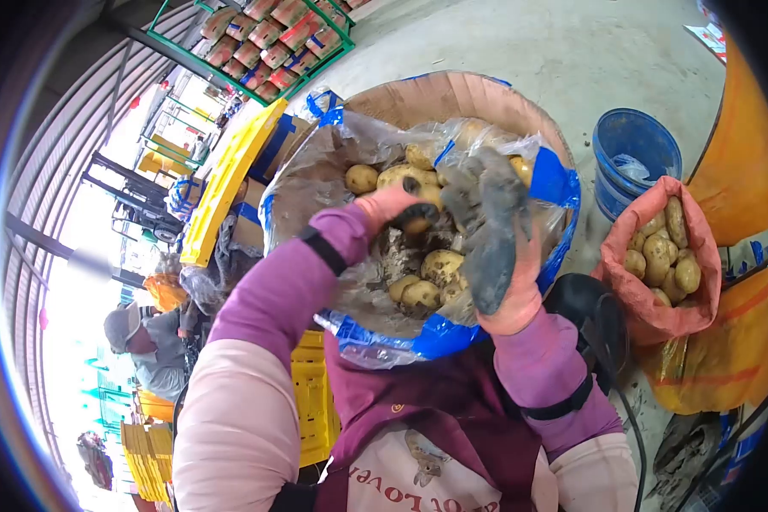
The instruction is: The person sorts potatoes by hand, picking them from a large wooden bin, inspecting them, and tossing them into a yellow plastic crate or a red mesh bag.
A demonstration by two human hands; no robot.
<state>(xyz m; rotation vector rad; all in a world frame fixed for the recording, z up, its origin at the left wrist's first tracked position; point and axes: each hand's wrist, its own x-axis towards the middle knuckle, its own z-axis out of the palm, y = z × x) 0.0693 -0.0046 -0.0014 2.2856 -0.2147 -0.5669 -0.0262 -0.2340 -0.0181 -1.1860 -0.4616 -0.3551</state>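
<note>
A plastic-lined cardboard box (448,90) stands in front of me, its rim edged with blue tape. Inside lie several potatoes (442,267), some smeared with dark soil. My left hand (398,209), in a pink glove with dark fingers, reaches into the box and is curled round a potato (418,225). On the box's right side, my right hand (497,235) wears a pink glove with a grey, dirty coating. Its fingers are stretched out over the potatoes, and nothing shows in its grasp.
To the right stand a blue bucket (636,158) and a pink sack (616,271) of potatoes. Orange sheeting (730,162) hangs at the far right. Yellow crates (230,192) are on the left, near a person (152,350) in a cap. Behind is a green rack (347,43) of filled sacks.
</note>
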